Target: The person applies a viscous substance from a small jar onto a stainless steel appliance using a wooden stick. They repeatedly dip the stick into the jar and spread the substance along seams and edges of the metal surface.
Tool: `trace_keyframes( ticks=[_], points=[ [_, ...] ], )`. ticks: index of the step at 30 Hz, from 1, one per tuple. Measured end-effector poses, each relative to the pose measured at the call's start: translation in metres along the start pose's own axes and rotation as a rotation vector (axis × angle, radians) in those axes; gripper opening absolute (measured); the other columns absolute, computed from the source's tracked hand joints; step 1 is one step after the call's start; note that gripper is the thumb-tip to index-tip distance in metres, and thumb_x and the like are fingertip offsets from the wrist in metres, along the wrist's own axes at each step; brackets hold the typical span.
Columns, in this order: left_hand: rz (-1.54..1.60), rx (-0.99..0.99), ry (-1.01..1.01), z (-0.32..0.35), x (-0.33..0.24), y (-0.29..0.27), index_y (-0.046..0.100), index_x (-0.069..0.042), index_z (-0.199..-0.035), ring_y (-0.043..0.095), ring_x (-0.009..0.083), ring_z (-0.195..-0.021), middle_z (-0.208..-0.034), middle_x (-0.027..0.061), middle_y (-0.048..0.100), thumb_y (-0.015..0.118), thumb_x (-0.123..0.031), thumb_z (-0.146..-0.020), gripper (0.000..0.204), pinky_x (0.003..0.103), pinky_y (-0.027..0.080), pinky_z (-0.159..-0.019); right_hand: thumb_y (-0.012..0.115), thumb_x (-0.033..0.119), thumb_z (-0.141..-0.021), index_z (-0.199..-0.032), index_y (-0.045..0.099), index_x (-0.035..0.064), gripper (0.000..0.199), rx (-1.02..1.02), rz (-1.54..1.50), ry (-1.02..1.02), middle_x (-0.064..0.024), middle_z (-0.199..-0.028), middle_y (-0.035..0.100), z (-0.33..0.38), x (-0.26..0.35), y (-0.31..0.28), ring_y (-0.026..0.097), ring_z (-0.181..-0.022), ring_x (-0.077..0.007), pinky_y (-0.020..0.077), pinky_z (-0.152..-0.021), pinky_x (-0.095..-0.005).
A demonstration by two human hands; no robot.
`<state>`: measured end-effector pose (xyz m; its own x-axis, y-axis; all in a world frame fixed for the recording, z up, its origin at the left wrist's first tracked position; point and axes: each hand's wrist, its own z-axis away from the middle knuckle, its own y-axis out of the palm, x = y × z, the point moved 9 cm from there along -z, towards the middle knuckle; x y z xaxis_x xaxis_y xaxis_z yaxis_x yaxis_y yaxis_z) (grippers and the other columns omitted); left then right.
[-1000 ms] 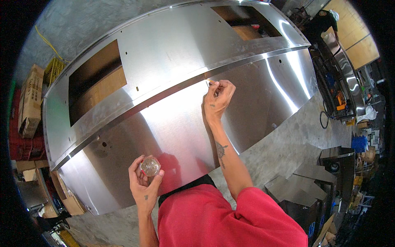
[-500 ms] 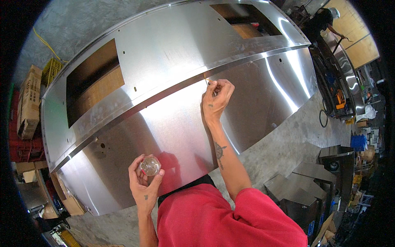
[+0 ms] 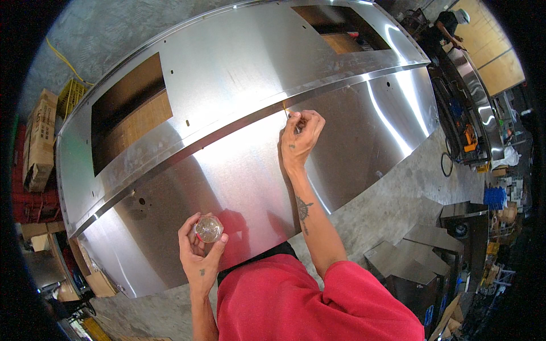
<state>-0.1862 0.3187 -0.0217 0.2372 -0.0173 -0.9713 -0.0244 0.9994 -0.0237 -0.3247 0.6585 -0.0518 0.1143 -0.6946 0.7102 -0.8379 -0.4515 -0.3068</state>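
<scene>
My left hand [image 3: 196,253] is wrapped round a small clear round jar [image 3: 209,229], held above the near part of a shiny sheet-metal panel [image 3: 244,159]. What is in the jar cannot be made out. My right hand [image 3: 301,133] pinches a thin stick [image 3: 286,109], whose yellowish far end meets the seam under the raised metal ledge [image 3: 227,122]. The stick's tip is too small to tell whether it has bristles. Beyond the ledge, the upper metal face has two rectangular cut-outs [image 3: 136,128], with brown board showing inside.
Dark metal boxes [image 3: 412,256] stand on the concrete floor at the right. A cardboard box [image 3: 41,139] and a yellow crate [image 3: 71,99] are at the far left. Another person [image 3: 449,28] works at a metal bench at the far right.
My hands, the jar and the stick stay practically where they were. The other person's arm at the far right has shifted.
</scene>
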Motion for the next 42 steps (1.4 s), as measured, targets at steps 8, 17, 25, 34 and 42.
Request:
trace_keyframes(
  ticks=[8, 17, 25, 34, 42],
  points=[
    [0.027, -0.024, 0.042, 0.006, -0.008, 0.001, 0.047, -0.002, -0.152, 0.065, 0.0235, -0.131, -0.148, 0.0213, 0.063, 0.082, 0.005, -0.092, 0.07, 0.037, 0.053, -0.114, 0.06, 0.016, -0.112, -0.113, 0.057, -0.0028, 0.019, 0.012, -0.129, 0.159, -0.0168, -0.126, 0.053, 0.013, 0.017, -0.027, 0.065, -0.104, -0.0213, 0.0563, -0.087, -0.0347],
    [-0.019, 0.058, 0.14, 0.045, -0.047, 0.002, 0.049, -0.003, -0.151, 0.064, 0.0219, -0.132, -0.147, 0.0161, 0.063, 0.082, 0.009, -0.091, 0.07, 0.036, 0.054, -0.113, 0.071, 0.001, -0.1, -0.108, 0.065, -0.0007, 0.011, 0.623, -0.385, -0.013, -0.0181, -0.12, 0.058, 0.07, 0.22, -0.113, 0.065, -0.103, -0.0264, 0.0566, -0.084, -0.036],
    [-0.071, 0.145, 0.14, 0.105, -0.069, -0.019, 0.048, -0.003, -0.152, 0.066, 0.0266, -0.134, -0.148, 0.0194, 0.064, 0.082, 0.004, -0.093, 0.069, 0.04, 0.055, -0.114, 0.08, 0.005, -0.095, -0.112, 0.072, 0.001, 0.02, 0.766, -0.281, -0.111, -0.0202, -0.121, 0.058, 0.112, 0.288, -0.156, 0.065, -0.1, -0.0297, 0.058, -0.084, -0.0398],
    [-0.091, 0.154, 0.239, 0.144, -0.044, -0.009, 0.051, -0.005, -0.151, 0.069, 0.0247, -0.128, -0.144, 0.0171, 0.067, 0.085, 0.001, -0.092, 0.069, 0.038, 0.058, -0.107, 0.079, 0.002, -0.094, -0.109, 0.072, -0.0004, 0.017, 0.571, -0.297, -0.103, -0.0199, -0.121, 0.058, 0.132, 0.281, -0.222, 0.065, -0.099, -0.029, 0.058, -0.083, -0.0388],
    [0.031, 0.128, -0.001, 0.13, -0.026, 0.049, 0.05, -0.006, -0.15, 0.065, 0.0203, -0.128, -0.143, 0.0132, 0.066, 0.084, 0.006, -0.089, 0.07, 0.035, 0.056, -0.108, 0.07, 0.003, -0.102, -0.11, 0.062, -0.0013, 0.012, 0.28, -0.207, 0.114, -0.0176, -0.115, 0.059, 0.062, 0.161, -0.242, 0.061, -0.094, -0.024, 0.0554, -0.078, -0.0345]
  ],
)
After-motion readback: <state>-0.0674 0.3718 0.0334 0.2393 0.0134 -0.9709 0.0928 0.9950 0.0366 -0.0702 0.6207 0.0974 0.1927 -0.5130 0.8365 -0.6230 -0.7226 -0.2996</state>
